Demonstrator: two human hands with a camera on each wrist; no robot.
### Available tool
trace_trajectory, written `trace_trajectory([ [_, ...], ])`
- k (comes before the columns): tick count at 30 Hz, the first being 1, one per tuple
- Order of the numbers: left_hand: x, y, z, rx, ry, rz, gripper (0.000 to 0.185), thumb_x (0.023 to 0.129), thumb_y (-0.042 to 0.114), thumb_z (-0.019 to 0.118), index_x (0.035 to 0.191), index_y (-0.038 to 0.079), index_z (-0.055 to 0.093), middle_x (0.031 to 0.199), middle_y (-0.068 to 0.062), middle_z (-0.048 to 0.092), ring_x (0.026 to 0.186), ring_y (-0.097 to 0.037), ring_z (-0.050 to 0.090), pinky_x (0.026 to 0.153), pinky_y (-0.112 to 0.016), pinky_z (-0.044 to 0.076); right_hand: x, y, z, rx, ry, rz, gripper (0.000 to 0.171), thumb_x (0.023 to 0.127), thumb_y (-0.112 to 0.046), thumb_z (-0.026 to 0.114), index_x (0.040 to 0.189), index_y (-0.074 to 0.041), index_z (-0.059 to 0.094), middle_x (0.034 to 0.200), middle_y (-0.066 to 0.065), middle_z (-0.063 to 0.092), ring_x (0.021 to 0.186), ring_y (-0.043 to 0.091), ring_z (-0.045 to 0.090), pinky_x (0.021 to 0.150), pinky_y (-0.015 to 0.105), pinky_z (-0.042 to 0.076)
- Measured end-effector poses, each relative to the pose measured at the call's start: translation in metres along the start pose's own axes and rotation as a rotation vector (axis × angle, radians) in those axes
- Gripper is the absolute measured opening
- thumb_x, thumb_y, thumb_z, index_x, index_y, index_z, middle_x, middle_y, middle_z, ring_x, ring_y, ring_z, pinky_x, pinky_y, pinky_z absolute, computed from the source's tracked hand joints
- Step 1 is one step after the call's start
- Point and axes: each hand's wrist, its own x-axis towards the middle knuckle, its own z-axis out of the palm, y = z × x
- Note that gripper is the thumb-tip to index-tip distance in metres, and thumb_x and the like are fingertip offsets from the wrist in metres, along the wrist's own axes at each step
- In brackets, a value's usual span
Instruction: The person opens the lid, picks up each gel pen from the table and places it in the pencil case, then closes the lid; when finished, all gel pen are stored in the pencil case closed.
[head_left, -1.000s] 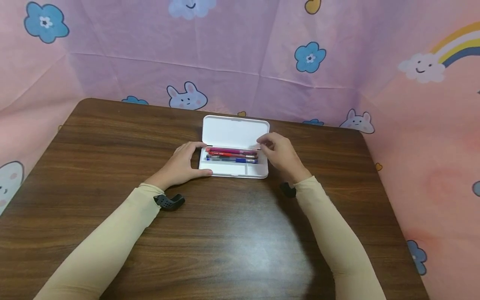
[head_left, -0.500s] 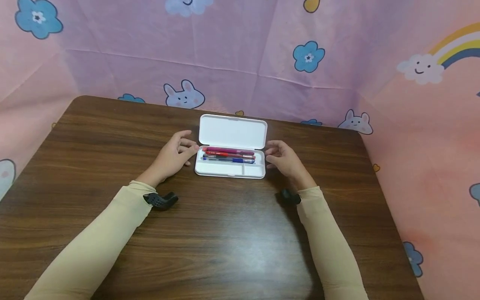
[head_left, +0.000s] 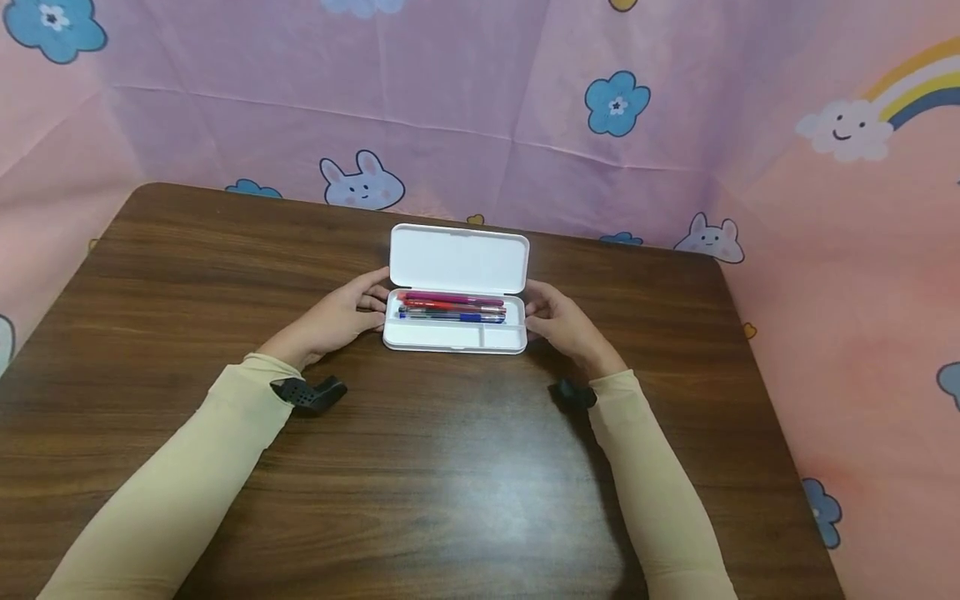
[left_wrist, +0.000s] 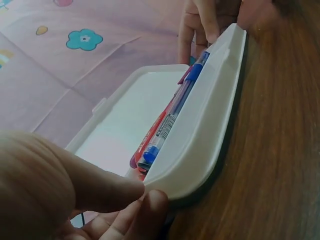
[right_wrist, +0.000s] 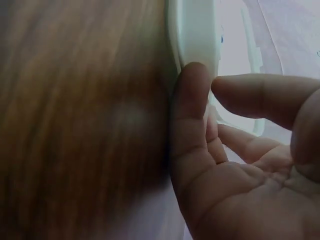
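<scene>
Both hands gripped the open pencil case: left hand and right hand apparently pinching opposite ends; next, closing the lid seemed likely.

I count one white pencil case lying open on one wooden table, and one lid hinged up behind it. Inside I make out what looks like four pens, one pinkish, one red, one darker and one blue, though they lie packed so close that I can't be sure of the number. The tray shows three compartments: one long one with the pens, two in front. Two hands are at it, my left hand and right hand, one at each end
</scene>
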Motion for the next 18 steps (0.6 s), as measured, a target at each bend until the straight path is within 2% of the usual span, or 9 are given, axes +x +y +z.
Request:
trace_trajectory([
  [2,-0.001,0.001,-0.002,-0.018,-0.001,-0.005,0.073,0.106,0.012,0.057,0.167,0.016,0.015,0.148,-0.020,0.043,0.133,-0.033,0.048,0.109,-0.045,0.043,0.000,0.001,0.001,0.015,-0.005,-0.014,0.062,0.097,0.011,0.056,0.155,-0.003,0.039,0.118,0.023,0.052,0.099,0.029,0.058,0.080,0.035,0.062],
  [5,-0.004,0.001,-0.004,-0.076,-0.009,-0.013,0.070,0.109,0.029,0.055,0.165,0.015,0.017,0.149,-0.021,0.042,0.133,-0.035,0.048,0.108,-0.043,0.048,-0.001,0.000,0.004,0.001,0.017,-0.017,0.058,0.097,0.011,0.056,0.151,-0.001,0.038,0.123,0.025,0.050,0.104,0.031,0.059,0.080,0.037,0.062],
  [8,-0.007,0.001,-0.005,-0.151,-0.020,-0.004,0.068,0.109,0.049,0.043,0.160,0.009,0.022,0.150,-0.022,0.038,0.134,-0.036,0.046,0.107,-0.042,0.051,-0.003,-0.003,0.008,-0.040,0.038,-0.026,0.050,0.098,0.010,0.057,0.143,0.000,0.038,0.125,0.025,0.051,0.107,0.035,0.062,0.081,0.039,0.062],
  [10,-0.008,0.001,-0.006,-0.180,-0.025,0.013,0.070,0.109,0.055,0.037,0.155,0.003,0.027,0.152,-0.021,0.036,0.137,-0.036,0.044,0.111,-0.044,0.048,-0.004,-0.005,0.008,-0.078,0.033,-0.043,0.043,0.097,0.011,0.056,0.136,0.001,0.040,0.125,0.025,0.054,0.108,0.037,0.064,0.081,0.040,0.062],
  [12,-0.009,0.001,-0.005,-0.136,-0.011,0.018,0.068,0.108,0.054,0.043,0.150,0.002,0.034,0.152,-0.020,0.039,0.137,-0.035,0.046,0.113,-0.049,0.045,-0.004,-0.005,0.005,-0.114,0.010,-0.064,0.038,0.097,0.011,0.054,0.132,0.002,0.043,0.125,0.024,0.056,0.110,0.037,0.065,0.084,0.040,0.062],
  [15,-0.009,-0.002,-0.003,-0.015,0.010,0.026,0.062,0.104,0.042,0.062,0.146,0.002,0.039,0.149,-0.020,0.044,0.136,-0.036,0.051,0.112,-0.052,0.043,-0.006,-0.005,-0.004,-0.105,-0.067,-0.081,0.035,0.097,0.012,0.049,0.131,0.006,0.048,0.130,0.026,0.057,0.117,0.039,0.064,0.092,0.044,0.060],
  [18,-0.007,-0.004,0.001,0.109,0.033,0.039,0.065,0.098,0.028,0.074,0.146,0.002,0.040,0.146,-0.024,0.045,0.133,-0.039,0.054,0.108,-0.052,0.048,-0.009,-0.007,-0.011,-0.108,-0.133,-0.043,0.035,0.100,0.000,0.057,0.134,0.004,0.050,0.138,0.024,0.055,0.126,0.039,0.059,0.100,0.050,0.055],
])
